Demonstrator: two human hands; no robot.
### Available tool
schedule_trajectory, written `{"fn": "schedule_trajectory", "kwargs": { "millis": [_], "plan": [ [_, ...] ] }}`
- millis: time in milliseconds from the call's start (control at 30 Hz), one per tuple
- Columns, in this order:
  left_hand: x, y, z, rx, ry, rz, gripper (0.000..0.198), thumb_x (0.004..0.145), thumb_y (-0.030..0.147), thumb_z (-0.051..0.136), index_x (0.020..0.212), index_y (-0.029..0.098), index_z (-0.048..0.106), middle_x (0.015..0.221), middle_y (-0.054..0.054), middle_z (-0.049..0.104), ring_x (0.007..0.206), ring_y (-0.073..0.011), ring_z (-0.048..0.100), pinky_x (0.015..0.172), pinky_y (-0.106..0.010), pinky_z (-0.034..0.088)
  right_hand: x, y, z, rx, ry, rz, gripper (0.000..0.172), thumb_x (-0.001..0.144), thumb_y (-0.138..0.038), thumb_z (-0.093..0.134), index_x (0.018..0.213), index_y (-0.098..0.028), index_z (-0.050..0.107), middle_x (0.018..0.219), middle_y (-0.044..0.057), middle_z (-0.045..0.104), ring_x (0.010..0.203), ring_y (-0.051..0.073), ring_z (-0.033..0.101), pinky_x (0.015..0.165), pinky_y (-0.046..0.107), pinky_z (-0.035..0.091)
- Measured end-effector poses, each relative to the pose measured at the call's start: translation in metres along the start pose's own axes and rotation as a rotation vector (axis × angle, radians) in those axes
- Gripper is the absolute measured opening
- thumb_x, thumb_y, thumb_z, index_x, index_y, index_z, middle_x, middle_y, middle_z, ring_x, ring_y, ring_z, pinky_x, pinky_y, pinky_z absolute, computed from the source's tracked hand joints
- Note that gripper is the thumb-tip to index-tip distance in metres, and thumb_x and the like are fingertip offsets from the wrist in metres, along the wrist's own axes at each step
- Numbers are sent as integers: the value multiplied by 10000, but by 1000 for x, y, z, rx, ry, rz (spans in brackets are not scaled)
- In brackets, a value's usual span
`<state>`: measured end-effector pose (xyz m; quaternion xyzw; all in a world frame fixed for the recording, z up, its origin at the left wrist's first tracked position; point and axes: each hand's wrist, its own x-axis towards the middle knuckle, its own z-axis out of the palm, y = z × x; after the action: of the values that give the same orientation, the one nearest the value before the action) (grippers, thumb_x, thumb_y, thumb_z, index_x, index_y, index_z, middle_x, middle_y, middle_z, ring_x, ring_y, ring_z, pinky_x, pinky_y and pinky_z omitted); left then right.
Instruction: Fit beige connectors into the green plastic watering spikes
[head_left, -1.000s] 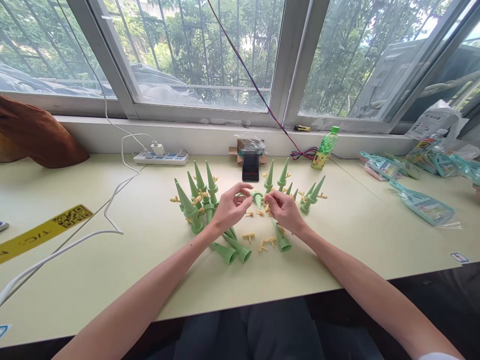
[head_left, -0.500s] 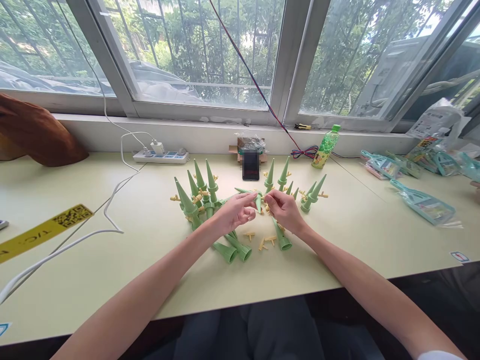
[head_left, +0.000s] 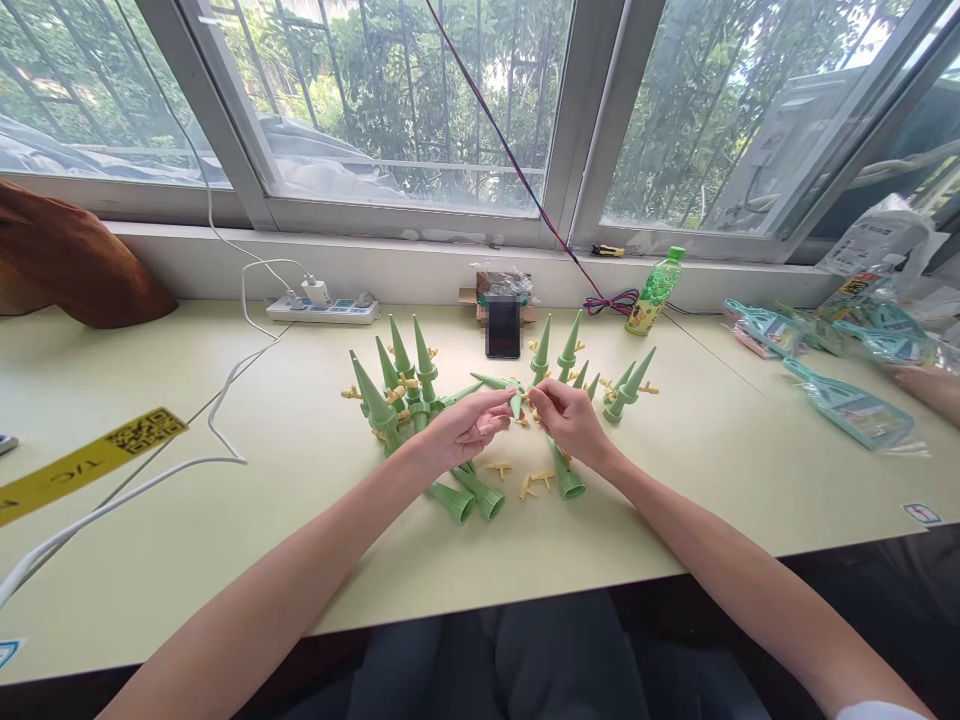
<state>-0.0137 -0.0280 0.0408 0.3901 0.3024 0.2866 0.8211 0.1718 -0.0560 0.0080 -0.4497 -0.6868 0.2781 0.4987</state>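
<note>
Spike, green, one: pointing downward between the two hands, in front of the phone.

Right hand, bare: reaching in front of the phone, to its right; its grip is pinching closed at a small yellow fitting beside the spike, the fingers partly covering it.

Left hand, bare: reaching in front of the phone, to its left; its fingertips are touching the spike, and whether that grip is grasping it cannot be told.

Upright spikes, green, several, with yellow side pieces: standing left of the phone; others are standing to its right.

Lying spikes, green: resting well in front of the phone, open ends facing the person.

Loose fittings, yellow, T-shaped: lying on the table well in front of the phone.

Bottle, green-capped: leaning right of the phone.

Power strip, white: lying left of the phone.

Packaged teal items: lying far right of the phone.
</note>
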Motion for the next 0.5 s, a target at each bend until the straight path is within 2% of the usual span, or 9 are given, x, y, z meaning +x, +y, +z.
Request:
{"fn": "schedule_trajectory", "kwargs": {
  "millis": [300,500],
  "plan": [
    [7,-3,-10,-57,-21,-27,158,906,259,621,834,122,590,637,35,492,308,54,198,238,-61,159,0,0,1,-7,-11,7,414,930,-554,485,715,-201,508,528,-38,423,477,108,377,458,249,321],
    [9,-4,-13,-52,-27,-29,159,893,264,640,838,122,594,632,36,496,311,53,193,240,-63,161,0,-1,1,-3,-15,0,397,937,-526,488,713,-199,507,541,-35,429,487,108,380,465,248,315]
  ]
}}
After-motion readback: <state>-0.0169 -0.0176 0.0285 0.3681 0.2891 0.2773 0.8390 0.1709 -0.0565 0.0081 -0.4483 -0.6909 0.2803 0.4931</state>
